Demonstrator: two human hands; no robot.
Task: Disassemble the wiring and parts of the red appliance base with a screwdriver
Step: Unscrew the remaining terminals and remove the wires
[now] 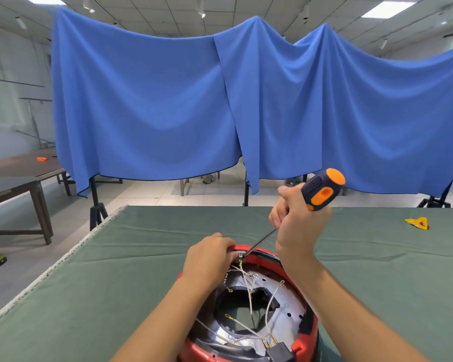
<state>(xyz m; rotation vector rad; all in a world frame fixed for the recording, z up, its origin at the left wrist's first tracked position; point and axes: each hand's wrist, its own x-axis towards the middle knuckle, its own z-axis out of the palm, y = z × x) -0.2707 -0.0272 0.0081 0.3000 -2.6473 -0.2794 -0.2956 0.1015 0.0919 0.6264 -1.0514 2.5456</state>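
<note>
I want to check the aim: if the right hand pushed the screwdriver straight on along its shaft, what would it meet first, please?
The right hand points the screwdriver down-left, and its tip already seems to sit on the small metal bracket at the red base rim, beside the left hand. Depth is unclear.

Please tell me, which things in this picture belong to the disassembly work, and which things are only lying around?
Belong to the work:
- red appliance base
- its white wires
- screwdriver, held in the right hand
- small metal part at the far rim, steadied by the left hand

Only lying around:
- yellow object on the green table cover
- orange object on the far table
</note>
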